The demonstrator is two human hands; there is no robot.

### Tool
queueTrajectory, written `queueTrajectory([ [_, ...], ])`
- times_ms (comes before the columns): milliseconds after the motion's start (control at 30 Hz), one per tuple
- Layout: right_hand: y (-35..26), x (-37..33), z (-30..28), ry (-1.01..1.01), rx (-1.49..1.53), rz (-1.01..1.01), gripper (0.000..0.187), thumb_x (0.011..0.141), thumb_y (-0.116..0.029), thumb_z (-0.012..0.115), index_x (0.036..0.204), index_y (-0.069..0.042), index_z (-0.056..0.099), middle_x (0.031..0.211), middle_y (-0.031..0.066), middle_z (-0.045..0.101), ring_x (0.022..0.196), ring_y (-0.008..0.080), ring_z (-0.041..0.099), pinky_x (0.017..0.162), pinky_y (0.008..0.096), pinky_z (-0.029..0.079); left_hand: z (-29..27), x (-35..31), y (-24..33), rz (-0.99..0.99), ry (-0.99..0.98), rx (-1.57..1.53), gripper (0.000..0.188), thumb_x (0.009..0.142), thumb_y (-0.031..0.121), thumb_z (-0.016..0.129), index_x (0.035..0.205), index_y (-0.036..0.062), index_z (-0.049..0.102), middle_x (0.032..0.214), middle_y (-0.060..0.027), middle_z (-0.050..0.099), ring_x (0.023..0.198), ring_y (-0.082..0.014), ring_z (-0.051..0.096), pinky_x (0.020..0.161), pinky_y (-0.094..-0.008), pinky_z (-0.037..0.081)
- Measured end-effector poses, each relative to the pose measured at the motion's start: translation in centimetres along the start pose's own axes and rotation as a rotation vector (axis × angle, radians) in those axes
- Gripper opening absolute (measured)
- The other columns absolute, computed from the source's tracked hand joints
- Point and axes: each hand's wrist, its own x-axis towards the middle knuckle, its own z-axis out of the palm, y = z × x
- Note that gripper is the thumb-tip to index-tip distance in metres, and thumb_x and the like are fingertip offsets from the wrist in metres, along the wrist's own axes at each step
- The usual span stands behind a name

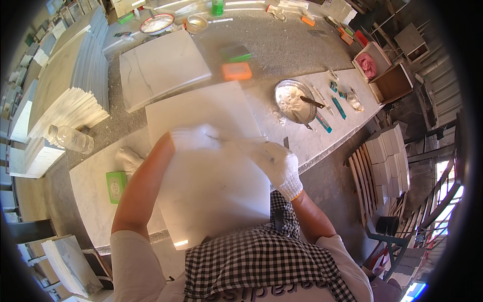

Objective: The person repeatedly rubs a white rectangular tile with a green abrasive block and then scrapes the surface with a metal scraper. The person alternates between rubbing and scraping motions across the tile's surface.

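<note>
Though motion blur softens the middle of the head view, both gloved hands sit on the white marble slab (211, 166), which lies flat on the stone workbench (95, 186) directly in front of the person, its near edge overhanging toward the checked apron (261, 267).

Left hand (193, 137): white knit glove, resting on the slab's upper middle. It looks closed on something small and thin, but blur hides the fingers; cannot tell the exact grip.

Right hand (279, 163): same glove, fingers curled together at the slab's right edge, apparently pinching a slim tool whose tip points left. Blurred as well.

Handling, as a judgement: the slab is stiff, heavy for its thickness, polished and likely slippery under cloth gloves. Brittle too, with corners and edges prone to chipping. Best taken by two opposite edges with both hands, kept flat or carried on edge, never by one corner.

Around it: a second slab (161, 68) further back, an orange block (236, 71), a metal bowl of white paste (294, 103) to the right, a plastic bottle (70, 138) and a green box (115, 185) to the left.
</note>
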Motion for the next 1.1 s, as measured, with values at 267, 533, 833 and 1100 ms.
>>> queueTrajectory([
  [267, 0.3, -0.2, 0.1, 0.040, -0.032, -0.048, 0.019, 0.086, -0.024, 0.079, 0.098, -0.008, 0.076, 0.087, 0.0131, 0.072, 0.074, 0.0336, 0.069, 0.065, 0.0402, 0.055, 0.0, 0.2, -0.8, 0.041, -0.020, 0.007, 0.037, 0.097, 0.028, 0.064, 0.130, 0.0117, 0.071, 0.130, -0.0100, 0.069, 0.119, -0.0234, 0.063, 0.104, -0.0368, 0.048],
  [533, 0.0, -0.2, -0.2, 0.023, -0.025, -0.008, 0.018, 0.087, -0.023, 0.078, 0.098, -0.009, 0.076, 0.088, 0.0124, 0.072, 0.075, 0.0333, 0.069, 0.066, 0.0398, 0.055, -0.2, -0.2, 0.7, -0.018, -0.018, -0.071, 0.044, 0.096, 0.027, 0.065, 0.137, 0.0130, 0.067, 0.132, -0.0096, 0.070, 0.119, -0.0205, 0.064, 0.103, -0.0349, 0.049],
  [833, 0.0, 0.0, 0.0, 0.019, -0.026, -0.024, 0.019, 0.087, -0.023, 0.077, 0.101, -0.011, 0.077, 0.089, 0.0118, 0.072, 0.076, 0.0334, 0.069, 0.067, 0.0397, 0.055, 0.2, -0.2, 0.1, 0.083, 0.044, -0.045, 0.040, 0.097, 0.017, 0.068, 0.136, 0.0066, 0.066, 0.120, -0.0089, 0.073, 0.107, -0.0176, 0.068, 0.095, -0.0348, 0.054],
  [1100, -0.3, 0.0, -0.2, 0.010, -0.035, -0.013, 0.019, 0.087, -0.024, 0.077, 0.099, -0.009, 0.076, 0.086, 0.0126, 0.071, 0.075, 0.0338, 0.068, 0.066, 0.0402, 0.055, 0.3, 0.0, 0.1, 0.096, 0.040, -0.094, 0.038, 0.097, 0.016, 0.068, 0.134, 0.0060, 0.067, 0.118, -0.0077, 0.073, 0.106, -0.0163, 0.068, 0.093, -0.0344, 0.055],
])
